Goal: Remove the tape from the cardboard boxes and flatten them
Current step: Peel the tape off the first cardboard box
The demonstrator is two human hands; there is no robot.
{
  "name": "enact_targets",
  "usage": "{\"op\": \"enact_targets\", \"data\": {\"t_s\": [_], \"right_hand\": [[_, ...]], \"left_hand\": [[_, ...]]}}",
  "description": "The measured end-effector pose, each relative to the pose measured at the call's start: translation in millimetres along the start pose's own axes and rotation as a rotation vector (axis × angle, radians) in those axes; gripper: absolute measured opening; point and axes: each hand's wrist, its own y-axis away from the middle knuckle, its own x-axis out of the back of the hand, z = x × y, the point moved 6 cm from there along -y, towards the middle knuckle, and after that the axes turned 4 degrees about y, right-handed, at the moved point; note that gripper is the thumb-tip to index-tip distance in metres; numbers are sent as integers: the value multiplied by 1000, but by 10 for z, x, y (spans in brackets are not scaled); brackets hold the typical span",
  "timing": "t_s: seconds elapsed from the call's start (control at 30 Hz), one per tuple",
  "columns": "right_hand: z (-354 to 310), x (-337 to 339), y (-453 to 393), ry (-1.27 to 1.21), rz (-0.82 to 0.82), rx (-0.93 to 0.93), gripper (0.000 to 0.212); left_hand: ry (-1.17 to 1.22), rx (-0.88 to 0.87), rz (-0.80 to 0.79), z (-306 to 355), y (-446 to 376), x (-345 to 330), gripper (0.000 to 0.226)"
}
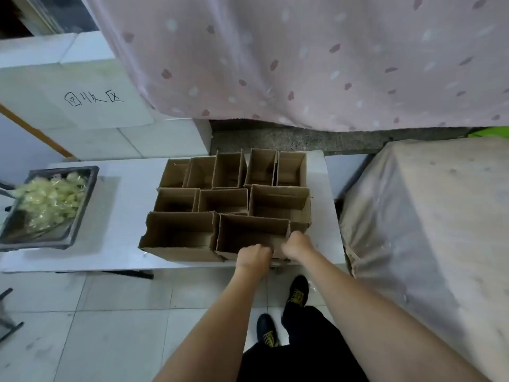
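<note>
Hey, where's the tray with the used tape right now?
In the head view, the tray sits at the left end of the white table, apart from the boxes to its right.

You look down through a wide-angle lens in soft, even indoor light; nothing is harsh, and shadows fall faint and short under the white table point(96, 255); the insides of the cardboard boxes point(231, 202) sit darker than their rims; a pale sheen lies on the floor tiles point(110, 312) and on the table's bare top; the whole frame is slightly soft, as if smeared by motion or compression; straight lines bow toward the edges, and your forearms stretch long at the bottom; the top left corner drops into near black; the pink curtain point(303, 56) reads washed and low in contrast.
</note>
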Motion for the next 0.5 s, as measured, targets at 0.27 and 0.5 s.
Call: {"op": "enact_targets", "data": {"t_s": [0.27, 0.5], "right_hand": [[-47, 23, 35, 115, 50, -28, 24], [89, 150, 177, -27, -91, 51, 34]], "left_hand": [[-80, -23, 33, 50, 21, -25, 21], [-9, -116, 130, 39, 50, -56, 18]]}}
